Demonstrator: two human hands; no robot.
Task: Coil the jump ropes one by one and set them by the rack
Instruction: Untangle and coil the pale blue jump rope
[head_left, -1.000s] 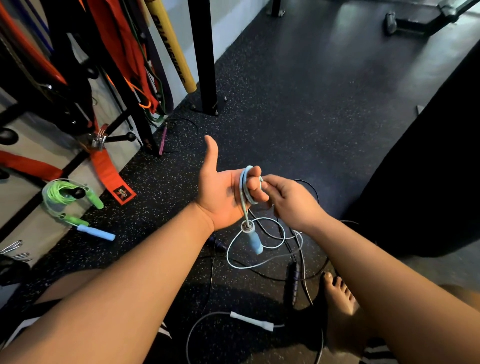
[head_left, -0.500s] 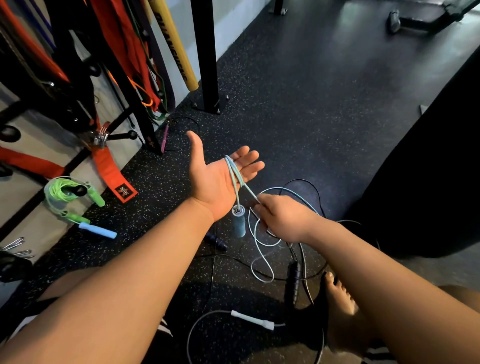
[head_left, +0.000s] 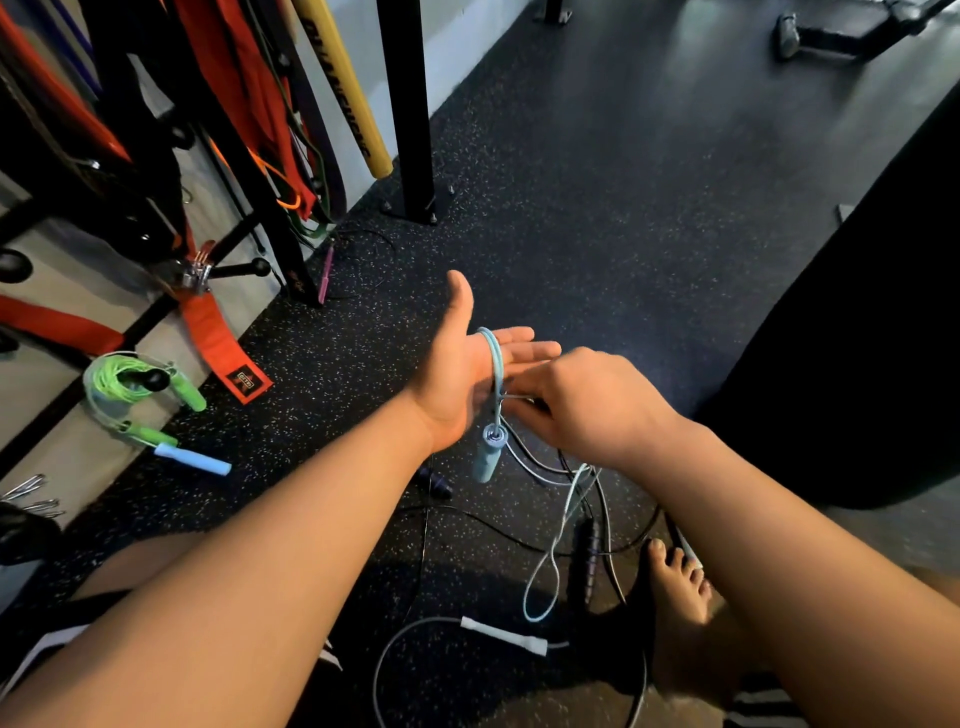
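A light blue jump rope (head_left: 497, 374) is looping around the person's left hand (head_left: 457, 379), its cord passing over the palm at the base of the fingers. One blue handle (head_left: 485, 457) is hanging below the heel of that hand, dangling above the floor. The rest of the cord is trailing down past the right wrist in a long loose loop (head_left: 550, 566) that is reaching toward the floor.

The left hand is staying flat and spread, palm up, thumb pointing away from the fingers. The right hand (head_left: 587, 405) is sitting just beside it, knuckles up, fingers curled and pinching the blue cord close to the left palm.

On the speckled black rubber floor (head_left: 597, 208) beneath the hands, dark ropes (head_left: 587, 561) are lying tangled, and a grey rope with a white handle (head_left: 504, 635) is resting nearer the person. A bare foot (head_left: 675, 582) is showing by the tangle.

To the left, a green jump rope (head_left: 130, 384) is lying coiled near the foot of the rack (head_left: 244, 171), with a pale blue handle (head_left: 192, 460) beside it. Red and orange straps (head_left: 218, 338) and a yellow padded bar (head_left: 343, 88) are hanging on the rack. A black upright post (head_left: 408, 104) is standing behind.
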